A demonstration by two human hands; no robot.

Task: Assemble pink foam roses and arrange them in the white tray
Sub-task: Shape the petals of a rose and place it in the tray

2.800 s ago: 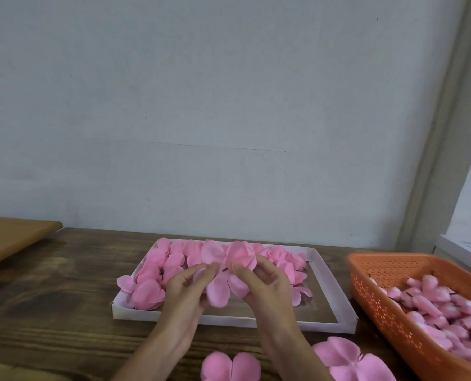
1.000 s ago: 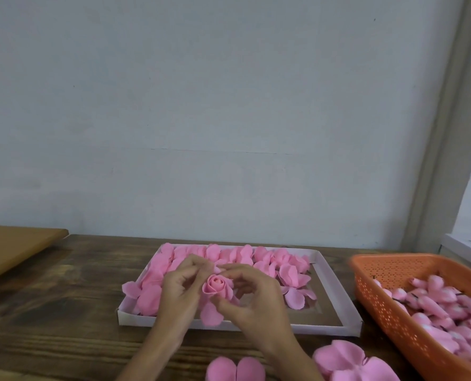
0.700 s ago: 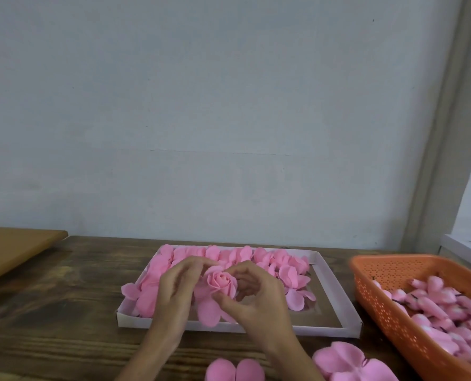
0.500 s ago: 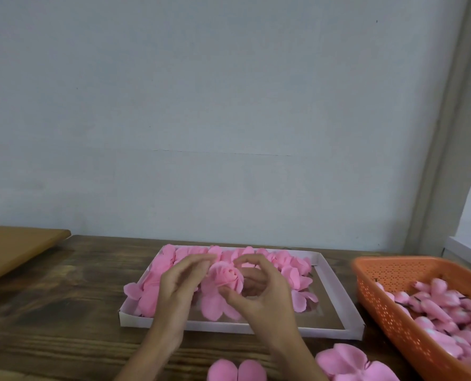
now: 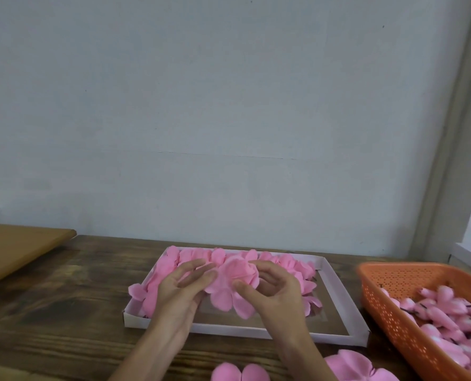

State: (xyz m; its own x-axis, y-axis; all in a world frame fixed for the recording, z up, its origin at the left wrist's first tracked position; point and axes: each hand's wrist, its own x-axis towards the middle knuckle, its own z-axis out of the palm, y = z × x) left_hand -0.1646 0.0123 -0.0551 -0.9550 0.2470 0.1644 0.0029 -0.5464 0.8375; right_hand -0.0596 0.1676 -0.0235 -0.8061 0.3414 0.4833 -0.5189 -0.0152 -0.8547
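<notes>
I hold a pink foam rose [image 5: 235,279] between both hands over the near half of the white tray [image 5: 339,287]. My left hand [image 5: 180,291] lies against the rose's left side with fingers nearly straight. My right hand [image 5: 273,294] curls round its right side, thumb under the petals. Loose outer petals hang below the bud. Several finished pink roses [image 5: 292,266] fill the tray's far and left parts.
An orange perforated basket [image 5: 388,306] of pink buds on dark stems stands at the right. Flat pink petal pieces lie on the wooden table at the near edge [image 5: 240,373] and near right [image 5: 352,365]. A brown board [image 5: 17,248] sits at the far left.
The flat petal piece has been closed up round the bud into a rose. The rose has been turned and lifted slightly towards the tray's far side between both hands.
</notes>
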